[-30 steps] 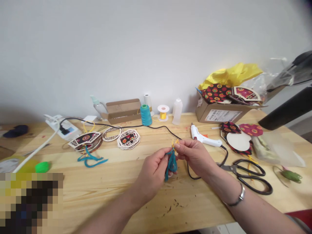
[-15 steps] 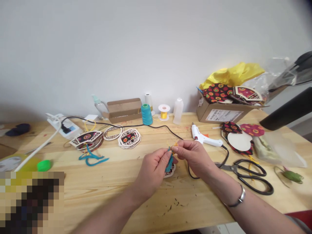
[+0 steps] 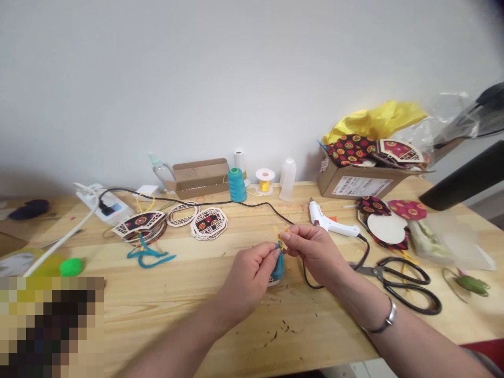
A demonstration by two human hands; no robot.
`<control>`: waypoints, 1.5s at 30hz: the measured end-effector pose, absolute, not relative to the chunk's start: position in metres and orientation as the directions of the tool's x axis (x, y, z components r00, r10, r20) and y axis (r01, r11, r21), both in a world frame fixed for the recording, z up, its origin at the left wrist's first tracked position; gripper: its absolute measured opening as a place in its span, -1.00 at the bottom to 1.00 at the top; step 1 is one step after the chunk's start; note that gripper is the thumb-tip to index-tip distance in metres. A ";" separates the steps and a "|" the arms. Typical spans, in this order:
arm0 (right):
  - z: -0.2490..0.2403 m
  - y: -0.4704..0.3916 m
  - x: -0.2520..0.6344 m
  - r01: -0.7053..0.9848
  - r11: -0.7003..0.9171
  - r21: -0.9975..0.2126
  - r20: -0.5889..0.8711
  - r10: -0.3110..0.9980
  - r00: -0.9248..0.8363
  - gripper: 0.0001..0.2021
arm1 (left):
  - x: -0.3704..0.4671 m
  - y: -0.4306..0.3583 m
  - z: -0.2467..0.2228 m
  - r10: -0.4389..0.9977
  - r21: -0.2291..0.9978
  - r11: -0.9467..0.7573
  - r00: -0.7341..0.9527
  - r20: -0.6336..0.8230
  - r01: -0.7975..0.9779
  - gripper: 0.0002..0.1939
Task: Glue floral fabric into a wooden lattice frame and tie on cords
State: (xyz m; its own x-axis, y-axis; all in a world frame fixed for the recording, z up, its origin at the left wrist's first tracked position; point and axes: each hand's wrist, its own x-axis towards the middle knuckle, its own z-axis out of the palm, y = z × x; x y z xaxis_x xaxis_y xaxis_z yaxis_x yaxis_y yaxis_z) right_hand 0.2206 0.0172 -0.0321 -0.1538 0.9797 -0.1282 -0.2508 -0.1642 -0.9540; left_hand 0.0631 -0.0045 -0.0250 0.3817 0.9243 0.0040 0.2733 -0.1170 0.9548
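Nearest, small dark scraps (image 3: 284, 329) are scattered on the wooden table (image 3: 177, 320). A little farther, the bundle of teal thread (image 3: 279, 268) is held above the table, in front of the person. Its top is pinched between the thumb and forefinger of the left hand (image 3: 252, 270). At this top, the yellow cord (image 3: 280, 237) is pinched by the thumb and forefinger of the right hand (image 3: 315, 249). The other fingers are partly hidden, so it cannot be told exactly how they are placed. Below the bundle, the pale edge of a flat piece (image 3: 273, 283) is seen, mostly covered. To the right, the black-handled scissors (image 3: 378, 272) are laid open, and beyond them the white glue gun (image 3: 334, 226). Farther back, a teal spool (image 3: 237, 187) is stood upright beside a yellow spool (image 3: 264, 186). Near the wall, the cardboard box (image 3: 328, 181) is filled with patterned pieces (image 3: 352, 149).
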 end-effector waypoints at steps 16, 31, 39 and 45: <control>-0.036 0.019 0.222 -0.245 -0.237 -0.940 -0.166 0.946 -0.280 -0.78 | 0.061 -0.005 -0.023 0.905 0.962 -0.111 0.426 -0.006 0.250 -0.72; -0.032 0.020 0.225 -0.288 -0.133 -0.948 -0.086 0.982 -0.171 -0.79 | 0.063 -0.006 -0.021 0.885 0.952 -0.061 0.457 -0.087 0.299 -0.74; -0.026 0.027 0.233 -0.373 -0.053 -0.926 -0.051 0.999 -0.015 -0.77 | 0.063 -0.008 -0.023 0.829 0.922 -0.009 0.518 -0.209 0.386 -0.80; -0.020 0.034 0.241 -0.440 0.024 -0.898 -0.009 0.997 0.074 -0.72 | 0.054 -0.011 -0.013 0.423 0.952 -0.094 0.877 -0.227 0.291 -0.81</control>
